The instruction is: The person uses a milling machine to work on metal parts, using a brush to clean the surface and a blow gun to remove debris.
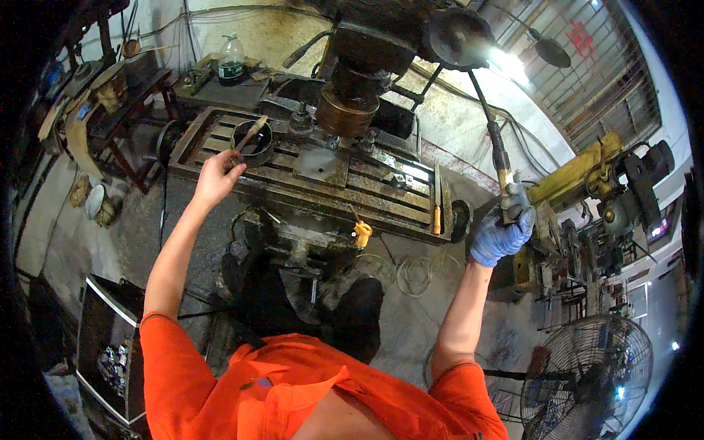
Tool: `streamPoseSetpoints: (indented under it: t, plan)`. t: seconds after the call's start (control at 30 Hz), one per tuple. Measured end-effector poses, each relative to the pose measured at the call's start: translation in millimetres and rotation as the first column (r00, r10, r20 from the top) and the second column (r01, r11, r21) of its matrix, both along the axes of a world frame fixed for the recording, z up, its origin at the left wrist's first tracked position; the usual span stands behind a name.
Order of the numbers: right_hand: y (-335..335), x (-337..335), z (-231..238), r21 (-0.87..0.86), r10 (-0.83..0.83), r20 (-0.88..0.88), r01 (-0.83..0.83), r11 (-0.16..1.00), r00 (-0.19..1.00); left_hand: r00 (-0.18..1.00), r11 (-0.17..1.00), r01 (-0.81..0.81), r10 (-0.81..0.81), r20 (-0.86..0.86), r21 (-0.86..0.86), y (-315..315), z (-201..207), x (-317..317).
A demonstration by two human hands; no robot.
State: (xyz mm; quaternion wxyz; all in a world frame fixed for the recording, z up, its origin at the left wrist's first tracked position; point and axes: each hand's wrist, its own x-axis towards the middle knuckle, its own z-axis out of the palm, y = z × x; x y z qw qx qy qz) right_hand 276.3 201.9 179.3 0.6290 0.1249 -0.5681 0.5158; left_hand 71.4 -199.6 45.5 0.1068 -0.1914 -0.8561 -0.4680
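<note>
My bare left hand (218,178) reaches to the worktable of a drilling or milling machine, fingers closed at the near end of a wooden-handled brush (253,133). The brush lies slanted across a round dark pot (258,155) with dark contents. My right hand (504,229), in a blue-grey glove, is wrapped round the grip of a long machine lever (501,158). Between the hands, the machine's spindle head (347,110) stands above a flat metal block (321,167) on the slotted table (279,183). A pale haze blurs the spot under the spindle.
A yellow-handled tool (437,218) lies at the table's right end; a yellow object (361,233) hangs on the front edge. A plastic bottle (231,60) stands behind left. A bin of metal pieces (114,367) is at lower left, a caged fan (587,374) at lower right.
</note>
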Motion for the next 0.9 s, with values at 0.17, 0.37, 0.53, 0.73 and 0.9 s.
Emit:
streamPoseSetpoints:
  t: [0.17, 0.37, 0.53, 0.73, 0.9]
  plan:
    - [5, 1, -12, -0.06, -0.085, 0.066, 0.089, 0.994, 0.994, 1.0, 0.998, 0.026, -0.026, 0.0, 0.065, -7, 0, 1]
    - [-2, 0, -10, -0.002, -0.198, 0.094, 0.199, 0.98, 0.976, 1.0, 0.999, -0.009, 0.008, 0.019, 0.042, -22, 3, 1]
    - [8, 5, 0, 0.151, -0.058, 0.024, 0.054, 0.987, 0.998, 0.998, 0.996, -0.023, 0.018, 0.061, 0.09, -50, 9, 12]
    - [5, 4, 13, 0.088, 0.021, 0.009, -0.022, 0.996, 1.0, 0.981, 0.979, -0.195, 0.196, -0.009, 0.063, -156, -10, 27]
    - [28, 9, 12, 0.099, -0.081, 0.17, 0.065, 0.993, 0.982, 0.885, 0.882, -0.466, 0.463, 0.051, 0.065, -266, -15, 86]
